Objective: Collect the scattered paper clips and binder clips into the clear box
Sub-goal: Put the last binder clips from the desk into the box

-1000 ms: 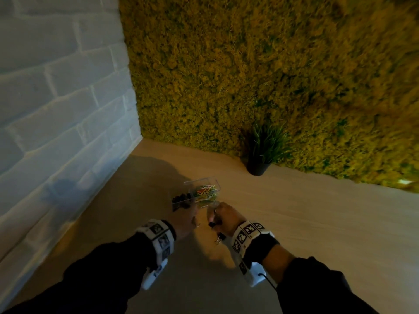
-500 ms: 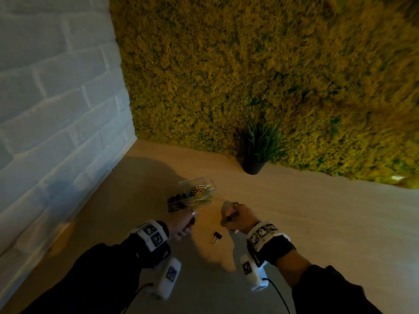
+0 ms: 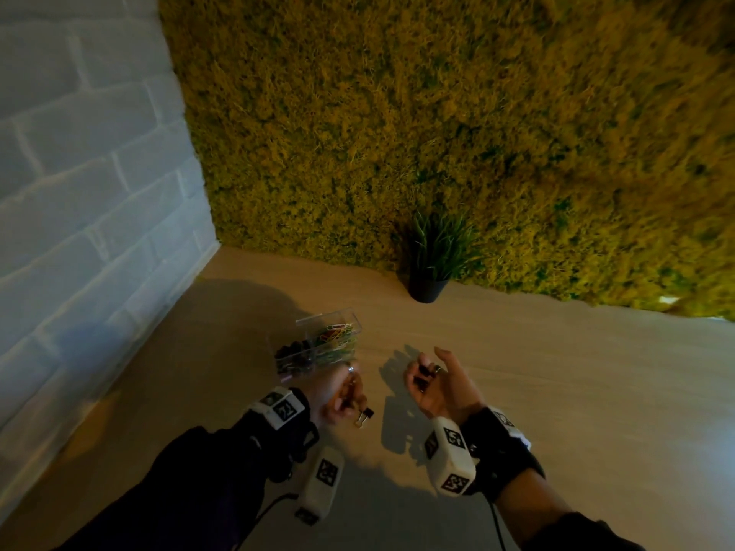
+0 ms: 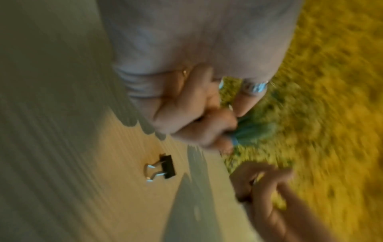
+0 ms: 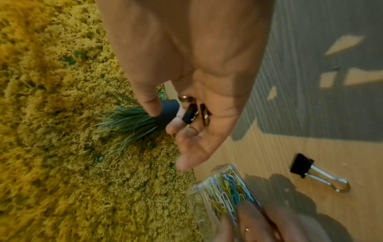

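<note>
The clear box [image 3: 343,316] stands on the wooden table, with coloured paper clips [image 5: 225,188] and black binder clips [image 3: 296,353] inside. Just in front of its near corner is my left hand [image 3: 340,395], fingers curled round what looks like a small dark binder clip; the left wrist view is blurred. One black binder clip [image 3: 365,416] lies loose on the table beside that hand. To the right of the box, my right hand [image 3: 433,381] is turned palm up with relaxed fingers. Two binder clips [image 5: 189,113] rest at the base of its fingers.
A small potted plant [image 3: 427,282] stands at the back against the moss wall [image 3: 437,133]. A white brick wall [image 3: 79,232] borders the table on the left. Bare wooden tabletop [image 3: 557,371] stretches to the right of my hands.
My right hand drew away from the box to the right and turned palm up. A binder clip that hung from it now lies on the table. My left hand pulled back slightly.
</note>
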### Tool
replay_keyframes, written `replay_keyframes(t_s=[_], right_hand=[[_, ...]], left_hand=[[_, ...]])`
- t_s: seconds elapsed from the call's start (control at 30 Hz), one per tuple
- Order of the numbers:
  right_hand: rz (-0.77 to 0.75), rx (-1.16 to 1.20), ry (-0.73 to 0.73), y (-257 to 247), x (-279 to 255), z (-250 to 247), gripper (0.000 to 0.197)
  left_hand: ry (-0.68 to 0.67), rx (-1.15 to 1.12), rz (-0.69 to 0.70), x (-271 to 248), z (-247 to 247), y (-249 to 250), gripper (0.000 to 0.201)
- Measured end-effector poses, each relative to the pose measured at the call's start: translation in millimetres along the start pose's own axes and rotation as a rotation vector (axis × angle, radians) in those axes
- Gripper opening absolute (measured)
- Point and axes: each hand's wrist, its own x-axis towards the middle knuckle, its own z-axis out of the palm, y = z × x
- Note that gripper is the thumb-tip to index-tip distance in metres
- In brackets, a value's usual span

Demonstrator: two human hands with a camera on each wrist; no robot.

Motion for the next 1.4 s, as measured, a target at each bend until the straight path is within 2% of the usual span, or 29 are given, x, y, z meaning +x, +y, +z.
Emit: replay_keyframes(t_s=[0.03, 0.1, 0.17, 0.23, 0.27, 0.33, 0.43, 0.5, 0.57, 0.63, 0.73, 0.77, 0.8, 0.87, 1.0, 1.07, 1.1, 1.13, 1.17, 1.2, 1.27, 1.33, 1.4], right_hand=[[0.024, 0.008, 0.022, 1, -2, 2, 0.039], [0.048, -0.006, 0.001, 4, 0, 3, 0.025], [0.053, -0.038, -0.033, 6, 0, 4, 0.035], [0.045, -0.081, 0.033, 7, 1, 6, 0.011], [0.034, -0.089, 0.068, 6, 2, 5, 0.014], [0.048, -0.095, 0.102, 5, 5, 4, 0.025], [0.065, -0.126, 0.117, 7, 7, 3, 0.027], [0.082, -0.168, 0.121, 7, 6, 6, 0.030], [0.083, -0.174, 0.115, 6, 4, 9, 0.029], [0.081, -0.147, 0.098, 5, 2, 13, 0.027], [0.087, -0.127, 0.079, 4, 0, 22, 0.018], [0.080, -0.123, 0.086, 4, 1, 25, 0.019], [0.076, -0.118, 0.091, 4, 1, 29, 0.021], [0.065, -0.106, 0.099, 5, 2, 37, 0.023], [0.065, -0.077, 0.114, 13, 7, 56, 0.026], [0.092, -0.074, 0.084, 18, 11, 64, 0.017], [0.085, -0.077, 0.041, 21, 11, 68, 0.013], [0.091, -0.084, 0.012, 24, 11, 71, 0.023], [0.110, -0.078, 0.003, 25, 11, 74, 0.025], [0.111, -0.090, 0.023, 26, 11, 80, 0.017], [0.116, -0.118, 0.081, 28, 13, 84, 0.029], [0.106, -0.123, 0.077, 30, 12, 92, 0.034], [0.105, -0.135, 0.064, 32, 12, 99, 0.034]], left_hand=[[0.048, 0.144, 0.043, -1, 5, 1, 0.043], [0.126, 0.557, 0.180, 0, 10, 1, 0.033], [0.118, 0.941, 0.282, 1, 10, -2, 0.013], [0.137, 1.200, 0.279, 3, 8, -8, 0.037], [0.159, 1.266, 0.290, 3, 7, -10, 0.044], [0.186, 1.353, 0.286, 4, 9, -12, 0.041], [0.160, 1.427, 0.211, 5, 13, -12, 0.037], [0.161, 1.461, 0.169, 5, 12, -14, 0.041], [0.188, 1.292, 0.181, -2, 9, -11, 0.045], [0.116, 0.757, 0.252, -12, 0, -3, 0.042], [0.021, -0.113, 0.195, -26, -20, 17, 0.016], [-0.016, -0.287, 0.202, -33, -28, 25, 0.013], [-0.065, -0.403, 0.233, -39, -34, 32, 0.020], [-0.110, -0.525, 0.263, -48, -47, 42, 0.022], [0.057, -0.593, 0.224, -52, -58, 50, 0.015], [0.157, -0.705, 0.193, -49, -61, 47, 0.013], [0.184, -0.765, 0.182, -49, -63, 46, 0.013], [0.188, -0.812, 0.171, -50, -63, 46, 0.013], [0.183, -0.851, 0.156, -54, -63, 47, 0.010], [0.176, -0.874, 0.140, -55, -65, 47, 0.009], [0.215, -0.869, 0.097, -58, -70, 47, 0.035], [0.217, -0.879, 0.054, -68, -72, 50, 0.059], [0.206, -0.836, 0.067, -77, -71, 54, 0.059]])
